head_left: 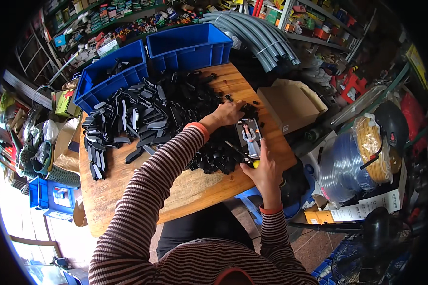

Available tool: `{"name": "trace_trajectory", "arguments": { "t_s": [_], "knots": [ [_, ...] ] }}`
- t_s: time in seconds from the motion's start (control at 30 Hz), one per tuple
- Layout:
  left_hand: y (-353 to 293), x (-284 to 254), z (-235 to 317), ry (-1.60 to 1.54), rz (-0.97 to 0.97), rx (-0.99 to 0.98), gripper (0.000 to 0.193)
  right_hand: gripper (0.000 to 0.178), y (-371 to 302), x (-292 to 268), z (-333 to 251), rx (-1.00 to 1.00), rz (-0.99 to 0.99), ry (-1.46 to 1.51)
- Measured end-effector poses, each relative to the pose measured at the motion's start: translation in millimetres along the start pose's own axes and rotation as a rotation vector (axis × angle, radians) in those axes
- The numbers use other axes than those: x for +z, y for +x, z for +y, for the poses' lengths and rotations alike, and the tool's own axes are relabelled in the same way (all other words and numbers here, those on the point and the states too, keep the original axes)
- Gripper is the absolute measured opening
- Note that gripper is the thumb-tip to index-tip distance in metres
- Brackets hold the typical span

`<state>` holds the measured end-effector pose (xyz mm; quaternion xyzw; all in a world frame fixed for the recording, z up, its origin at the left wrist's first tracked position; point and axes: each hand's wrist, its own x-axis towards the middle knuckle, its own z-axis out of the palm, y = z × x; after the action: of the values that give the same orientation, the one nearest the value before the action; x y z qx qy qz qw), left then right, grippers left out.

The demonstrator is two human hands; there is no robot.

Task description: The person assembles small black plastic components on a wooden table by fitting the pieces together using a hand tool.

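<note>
My left hand (227, 114) reaches across the table to a heap of small black plastic parts (214, 159), just beyond a phone (242, 137) with a lit screen. Its fingers are bent and pressed together; what they pinch is too small to tell. Close by the phone's near edge, my right hand (266, 173) is closed round a screwdriver (256, 164) with a yellow and black handle. The shaft points up and left over the small parts, and the index finger stretches along the phone's side. Long black plastic pieces (147, 114) lie piled left of my left forearm.
Two blue bins (190, 47) stand at the wooden table's (185, 194) far edge; the left one holds black parts. Right of the table are an open cardboard box (290, 104), coils of clear tubing (345, 164) and a fan (375, 247). Grey pipes (257, 38) lie behind.
</note>
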<state>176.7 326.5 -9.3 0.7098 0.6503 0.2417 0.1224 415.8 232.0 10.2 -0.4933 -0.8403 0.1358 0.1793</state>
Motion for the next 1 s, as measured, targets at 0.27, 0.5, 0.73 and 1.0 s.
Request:
{"name": "trace_trajectory", "arguments": {
  "t_s": [0.27, 0.5, 0.73, 1.0],
  "knots": [
    [27.0, -7.2, 38.0, -0.4, -0.271, 0.227, 0.054, 0.09, -45.8, -36.3, 50.9, -0.034, 0.324, 0.188],
    [51.9, 45.9, 39.3, 0.394, -0.136, -0.093, 0.056, 0.085, -55.8, -32.7, 81.2, 0.195, 0.296, 0.387],
    [1.6, 36.1, 12.5, 0.42, -0.217, 0.363, 0.055, 0.083, -24.6, -35.2, 72.6, 0.201, 0.233, 0.368],
    [-25.4, -52.4, 27.1, 0.521, -0.644, 0.146, 0.055, 0.083, -3.7, -24.2, 36.0, 0.068, 0.212, 0.215]
  ]
}}
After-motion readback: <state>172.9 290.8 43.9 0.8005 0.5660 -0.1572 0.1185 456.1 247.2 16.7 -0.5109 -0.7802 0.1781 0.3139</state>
